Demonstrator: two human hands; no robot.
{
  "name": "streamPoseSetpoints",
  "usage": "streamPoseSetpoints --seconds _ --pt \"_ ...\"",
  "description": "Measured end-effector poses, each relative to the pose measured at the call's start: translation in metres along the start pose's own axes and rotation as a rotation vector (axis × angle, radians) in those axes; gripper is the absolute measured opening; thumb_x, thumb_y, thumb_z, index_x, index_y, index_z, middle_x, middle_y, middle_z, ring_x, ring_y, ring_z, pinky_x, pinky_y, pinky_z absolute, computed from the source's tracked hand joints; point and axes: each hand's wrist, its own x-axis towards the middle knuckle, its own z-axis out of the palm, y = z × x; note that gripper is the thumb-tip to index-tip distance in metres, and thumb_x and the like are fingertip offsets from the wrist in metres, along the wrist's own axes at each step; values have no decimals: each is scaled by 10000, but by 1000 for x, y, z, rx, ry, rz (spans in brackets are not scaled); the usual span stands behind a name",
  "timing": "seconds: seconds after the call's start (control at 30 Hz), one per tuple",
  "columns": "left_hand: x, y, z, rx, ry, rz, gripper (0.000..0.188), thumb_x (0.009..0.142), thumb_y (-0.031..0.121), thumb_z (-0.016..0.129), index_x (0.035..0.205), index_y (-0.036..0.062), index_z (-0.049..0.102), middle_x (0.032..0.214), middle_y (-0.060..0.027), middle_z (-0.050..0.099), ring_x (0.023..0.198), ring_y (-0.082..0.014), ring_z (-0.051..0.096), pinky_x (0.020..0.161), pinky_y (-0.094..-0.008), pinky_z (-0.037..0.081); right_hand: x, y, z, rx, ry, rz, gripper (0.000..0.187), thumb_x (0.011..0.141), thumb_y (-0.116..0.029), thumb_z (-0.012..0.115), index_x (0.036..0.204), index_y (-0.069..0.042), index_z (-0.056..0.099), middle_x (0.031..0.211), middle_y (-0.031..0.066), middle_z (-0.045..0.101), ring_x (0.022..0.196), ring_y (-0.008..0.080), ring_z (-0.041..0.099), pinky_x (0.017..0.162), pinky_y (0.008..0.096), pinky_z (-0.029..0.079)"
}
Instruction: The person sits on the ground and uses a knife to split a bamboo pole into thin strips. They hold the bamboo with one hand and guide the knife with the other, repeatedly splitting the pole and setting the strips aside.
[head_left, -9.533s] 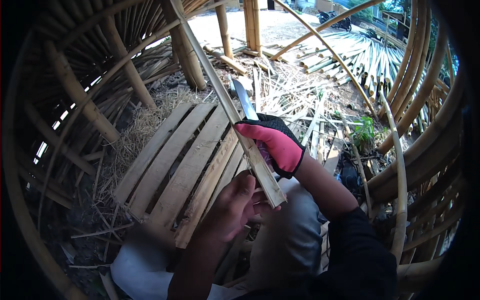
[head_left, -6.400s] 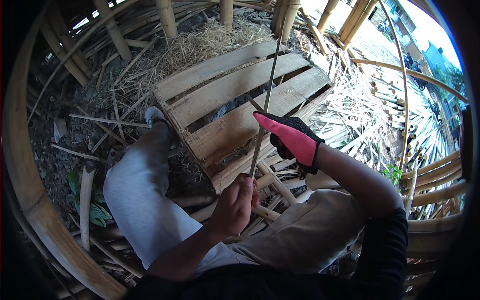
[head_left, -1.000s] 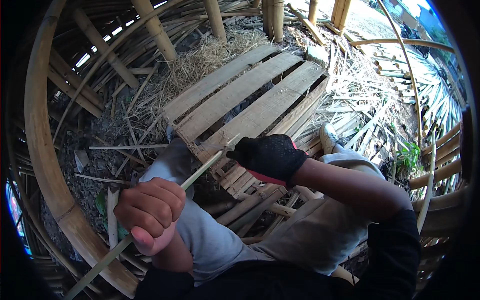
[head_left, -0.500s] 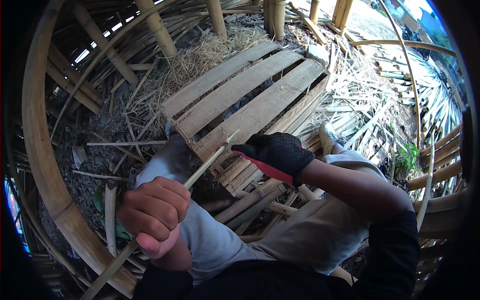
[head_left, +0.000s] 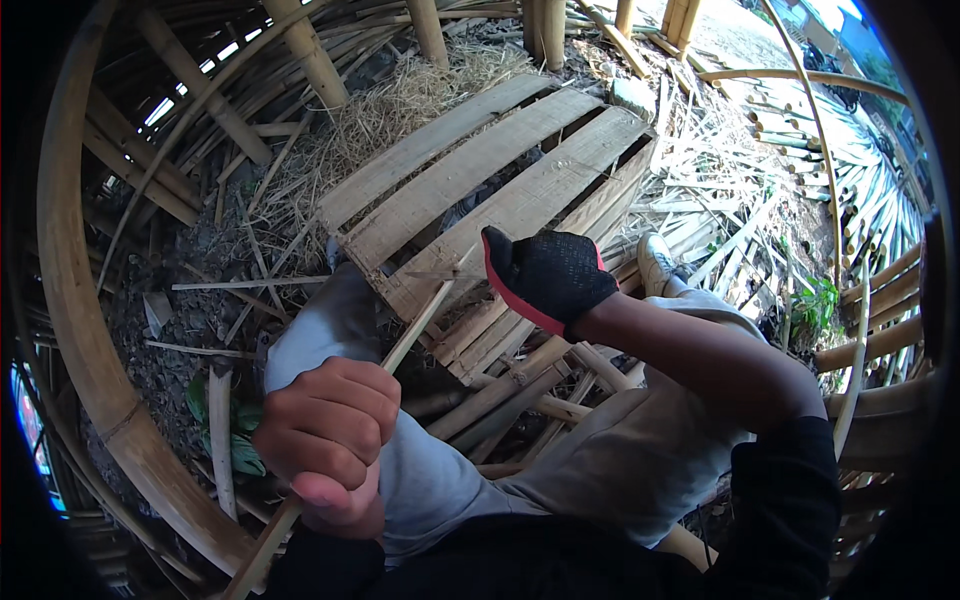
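My bare left hand is closed around a slender bamboo strip. The strip slants from the bottom edge up toward the wooden slats, and its tip is pale and pointed. My right hand, in a black and red glove, is a fist with the thumb raised. From that fist a thin knife blade points left and crosses the strip close to its tip; the handle is hidden inside the glove. Whether the blade touches the strip, I cannot tell.
A low slatted wooden platform stands in front of my knees. A thick curved bamboo pole arcs along the left. Straw lies behind the platform, bamboo offcuts below it, and cut bamboo poles are piled at far right.
My right hand has turned, its thumb now lifted and the blade showing across the strip. My left hand and the strip have shifted slightly to the right.
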Motion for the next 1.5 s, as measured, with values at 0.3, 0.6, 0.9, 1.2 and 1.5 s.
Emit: streamPoseSetpoints --seconds 0.3,0.6,0.9,1.2,1.5 --pt "2 1 -2 68 38 31 608 1040 296 375 458 173 250 378 76 233 280 -55 239 328 -215 246 5 24 24 -85 -57 194 689 991 -507 245 811 -20 698 797 225 676 816 416 663 794 485 509" --pt "11 1 -3 54 98 -66 591 1046 272 321 467 181 246 377 69 234 288 -54 199 346 -225 187 4 4 -25 82 34 246 778 997 -551 218 775 33 682 796 274 647 855 436 639 877 480 473" --pt "95 -38 -46 -223 165 -461 494 1028 278 418 570 170 271 481 62 184 415 -80 106 415 -276 155 30 23 -22 153 24 138 755 995 -554 223 823 37 660 800 252 649 834 418 636 863 461 463" --pt "116 -87 -59 -251 208 -274 566 904 674 464 758 139 353 628 44 247 486 -63 154 464 -245 150 38 6 -21 1021 -243 356 535 943 -626 445 770 -127 527 610 -23 451 504 98 407 468 266 317" --pt "138 -107 -69 -293 108 -404 564 927 700 371 762 161 359 586 82 212 474 -48 138 440 -235 126 7 -15 -23 1064 -96 273 516 946 -590 485 888 -84 565 594 -54 378 459 56 342 441 227 265"
